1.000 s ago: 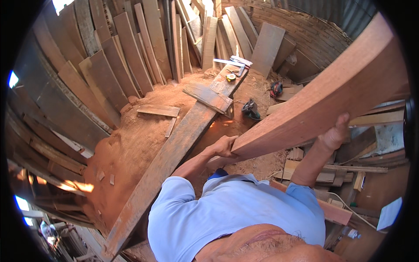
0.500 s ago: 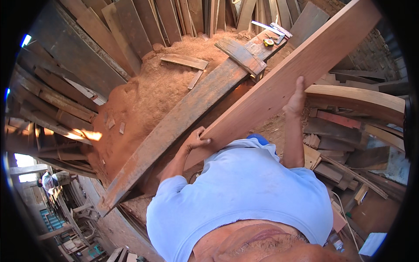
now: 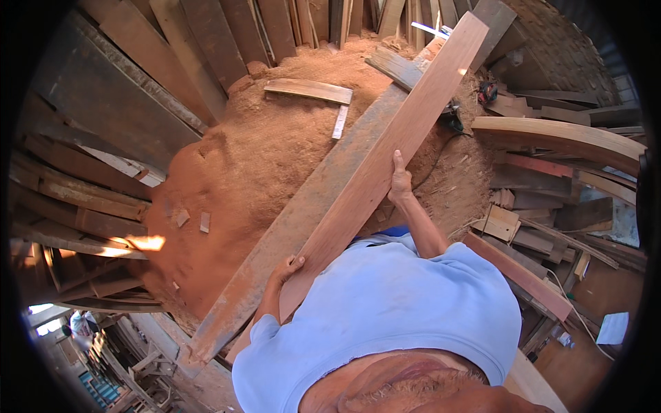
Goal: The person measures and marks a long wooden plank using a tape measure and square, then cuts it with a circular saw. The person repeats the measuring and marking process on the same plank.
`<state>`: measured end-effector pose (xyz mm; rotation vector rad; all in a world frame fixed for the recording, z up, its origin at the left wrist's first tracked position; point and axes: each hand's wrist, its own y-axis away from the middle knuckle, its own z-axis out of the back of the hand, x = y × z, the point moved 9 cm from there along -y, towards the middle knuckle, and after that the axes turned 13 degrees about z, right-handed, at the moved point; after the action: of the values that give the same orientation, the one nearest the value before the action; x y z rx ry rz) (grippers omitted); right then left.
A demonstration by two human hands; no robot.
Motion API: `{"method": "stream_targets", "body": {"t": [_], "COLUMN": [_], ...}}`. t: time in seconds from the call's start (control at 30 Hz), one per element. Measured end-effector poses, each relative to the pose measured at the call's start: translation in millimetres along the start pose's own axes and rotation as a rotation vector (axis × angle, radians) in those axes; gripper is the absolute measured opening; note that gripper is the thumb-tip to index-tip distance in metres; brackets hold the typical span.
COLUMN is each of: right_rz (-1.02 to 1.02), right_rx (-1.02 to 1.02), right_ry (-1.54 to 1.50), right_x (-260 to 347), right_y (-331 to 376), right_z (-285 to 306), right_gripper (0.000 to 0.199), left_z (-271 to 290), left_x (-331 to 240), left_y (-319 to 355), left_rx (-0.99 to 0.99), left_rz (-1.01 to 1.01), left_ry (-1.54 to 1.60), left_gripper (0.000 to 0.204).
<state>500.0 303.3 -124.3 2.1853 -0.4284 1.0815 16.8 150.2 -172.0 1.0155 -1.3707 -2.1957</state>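
I hold a long reddish wooden plank [image 3: 385, 151] that runs from my chest up toward the far right. My left hand [image 3: 284, 267] grips its near edge low down. Farther up, my right hand [image 3: 399, 182] clasps its right edge, arm stretched out. The plank lies above and alongside a longer grey weathered board [image 3: 303, 213], which slants across a heap of sawdust [image 3: 261, 158]. My light blue shirt [image 3: 392, 310] hides the plank's near end.
Dark boards [image 3: 103, 103] lean all around at left and rear. Short offcuts [image 3: 308, 89] lie on the sawdust. Stacked timber and curved pieces [image 3: 558, 138] crowd the right side. A power tool with a cable [image 3: 451, 120] sits beside the plank's far part.
The plank has swung from crossing the upper right down to run straight ahead of me over the grey board. My view has turned left and downward. Both hands have kept their grip.
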Motion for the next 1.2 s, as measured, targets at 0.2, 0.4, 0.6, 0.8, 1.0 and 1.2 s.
{"method": "stream_targets", "body": {"t": [0.2, 0.4, 0.6, 0.8, 1.0, 1.2], "right_rz": [-0.099, -0.149, -0.190, -0.257, -0.277, -0.362], "right_rx": [-0.056, -0.112, -0.160, -0.095, -0.095, -0.036], "right_ry": [0.042, 0.175, 0.292, 0.236, 0.251, 0.525], "right_x": [-95, -150, -173, -185, -193, -179], "right_y": [30, 34, 27, 26, 23, 33], "right_z": [-32, -28, -21, -40, -34, -38], "right_gripper": [0.083, 0.081, 0.087, 0.091, 0.097, 0.104], "left_z": [65, 91, 113, 127, 122, 118], "left_x": [50, 61, 117, 146, 85, 91], "left_y": [29, 38, -35, -71, -52, -64], "left_rx": [0.024, 0.072, 0.069, 0.039, 0.182, 0.206], "left_rz": [0.171, 0.312, 0.264, 0.382, 0.267, 0.189], "left_ry": [0.056, 0.177, 0.001, 0.054, 0.174, 0.148], "left_gripper": [0.104, 0.114, 0.114, 0.096, 0.099, 0.093]}}
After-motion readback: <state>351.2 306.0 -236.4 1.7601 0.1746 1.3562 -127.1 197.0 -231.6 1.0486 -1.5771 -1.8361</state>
